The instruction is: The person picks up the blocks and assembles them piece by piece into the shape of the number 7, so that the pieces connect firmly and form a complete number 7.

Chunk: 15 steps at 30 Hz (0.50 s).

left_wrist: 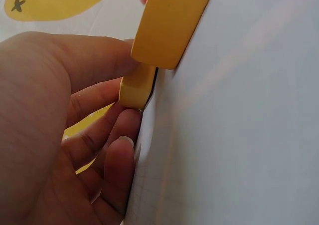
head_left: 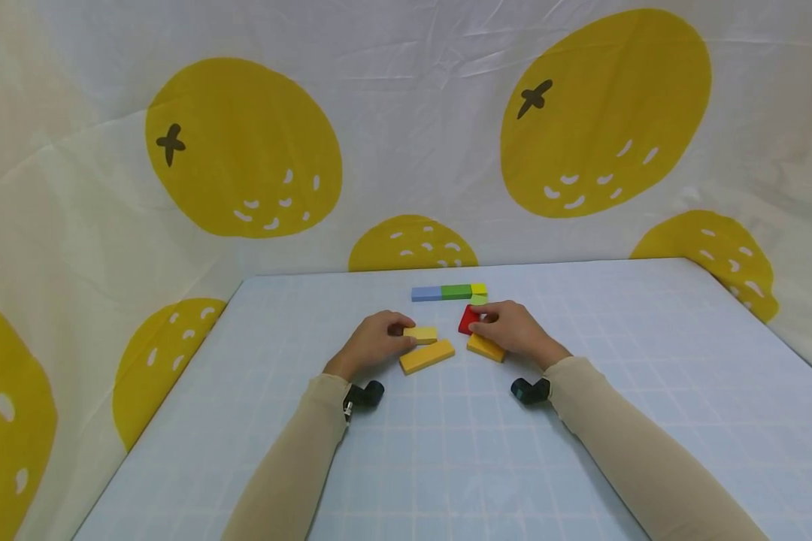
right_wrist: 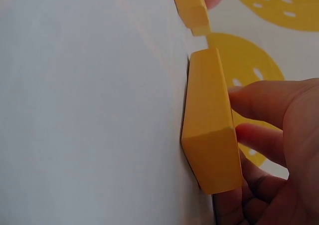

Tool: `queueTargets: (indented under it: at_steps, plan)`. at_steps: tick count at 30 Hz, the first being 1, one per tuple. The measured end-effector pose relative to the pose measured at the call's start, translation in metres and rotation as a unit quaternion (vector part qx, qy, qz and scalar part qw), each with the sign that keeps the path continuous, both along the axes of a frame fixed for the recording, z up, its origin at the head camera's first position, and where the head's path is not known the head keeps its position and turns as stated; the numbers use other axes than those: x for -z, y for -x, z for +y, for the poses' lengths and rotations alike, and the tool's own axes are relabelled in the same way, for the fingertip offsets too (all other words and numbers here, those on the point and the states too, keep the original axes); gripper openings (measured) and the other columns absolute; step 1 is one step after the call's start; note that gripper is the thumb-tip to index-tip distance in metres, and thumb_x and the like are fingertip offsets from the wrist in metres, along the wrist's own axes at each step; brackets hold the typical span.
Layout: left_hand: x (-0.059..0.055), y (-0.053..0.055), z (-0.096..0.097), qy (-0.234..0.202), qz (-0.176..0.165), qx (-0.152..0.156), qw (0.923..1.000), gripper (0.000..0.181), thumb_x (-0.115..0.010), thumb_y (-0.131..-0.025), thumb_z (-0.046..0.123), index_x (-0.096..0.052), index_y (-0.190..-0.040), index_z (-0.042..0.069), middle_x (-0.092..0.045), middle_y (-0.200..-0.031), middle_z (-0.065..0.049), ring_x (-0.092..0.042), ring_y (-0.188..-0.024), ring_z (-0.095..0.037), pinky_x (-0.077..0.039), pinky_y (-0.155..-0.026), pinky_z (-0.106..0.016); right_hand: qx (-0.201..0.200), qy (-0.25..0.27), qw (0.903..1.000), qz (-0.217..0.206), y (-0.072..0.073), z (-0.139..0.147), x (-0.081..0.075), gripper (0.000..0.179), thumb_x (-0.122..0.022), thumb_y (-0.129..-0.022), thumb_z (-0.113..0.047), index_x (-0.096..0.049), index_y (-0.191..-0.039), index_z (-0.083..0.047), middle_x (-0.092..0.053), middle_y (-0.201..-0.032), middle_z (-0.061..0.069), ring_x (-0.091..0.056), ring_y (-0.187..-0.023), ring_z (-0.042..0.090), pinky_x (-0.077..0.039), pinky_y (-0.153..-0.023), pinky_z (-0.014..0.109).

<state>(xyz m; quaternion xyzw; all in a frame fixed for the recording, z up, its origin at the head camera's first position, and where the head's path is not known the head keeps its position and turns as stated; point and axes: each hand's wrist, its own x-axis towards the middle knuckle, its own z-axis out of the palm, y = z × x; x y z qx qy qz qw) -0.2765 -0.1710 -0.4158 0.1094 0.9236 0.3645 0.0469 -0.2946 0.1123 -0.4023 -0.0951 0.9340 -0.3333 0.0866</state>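
My left hand [head_left: 377, 342] pinches a small pale yellow block [head_left: 425, 335] by its left end, thumb in front and fingers behind. A longer orange-yellow block [head_left: 428, 357] lies slantwise just in front of it; in the left wrist view this block [left_wrist: 172, 28] partly covers the smaller yellow block [left_wrist: 135, 89]. My right hand [head_left: 516, 330] holds a red block [head_left: 468, 319] between thumb and fingers. Close below that hand lies another orange-yellow block [head_left: 485, 348]. In the right wrist view this block [right_wrist: 212, 120] fills the middle, and the red one is hidden.
Farther back, a row of blue [head_left: 426, 294], green [head_left: 456, 291] and yellow [head_left: 479, 288] blocks lies on the pale checked tabletop [head_left: 433, 466]. A light green block [head_left: 478, 299] sits in front of the yellow one. A fruit-patterned cloth [head_left: 419, 150] hangs behind the table.
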Motion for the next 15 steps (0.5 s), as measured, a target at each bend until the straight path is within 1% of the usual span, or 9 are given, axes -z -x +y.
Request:
queueTargets:
  at_steps: [8,15]
  plan:
    - [-0.0020,-0.0005,0.0005,0.003,0.002,0.001,1.0000,0.031,-0.074,-0.091,0.035,-0.070,-0.119,0.021,-0.061,-0.106,0.004,-0.054,-0.099,-0.019,-0.047,-0.090,-0.036,0.005,0.005,1.0000,-0.001,0.0007,0.0005,0.0014,0.056,-0.069,-0.094,-0.036,-0.055,-0.145,-0.018,-0.062,-0.111,0.010,-0.054,-0.097,0.025,-0.052,-0.073,0.029]
    - [0.0002,-0.0001,0.0004,0.004,0.003,0.000,1.0000,0.032,-0.074,-0.091,0.035,-0.070,-0.120,0.021,-0.061,-0.105,0.004,-0.054,-0.099,-0.019,-0.047,-0.089,-0.035,0.009,0.007,0.9999,-0.002,0.0011,-0.0001,0.0024,0.055,-0.070,-0.094,-0.034,-0.057,-0.144,-0.017,-0.061,-0.114,0.011,-0.054,-0.101,0.027,-0.053,-0.077,0.031]
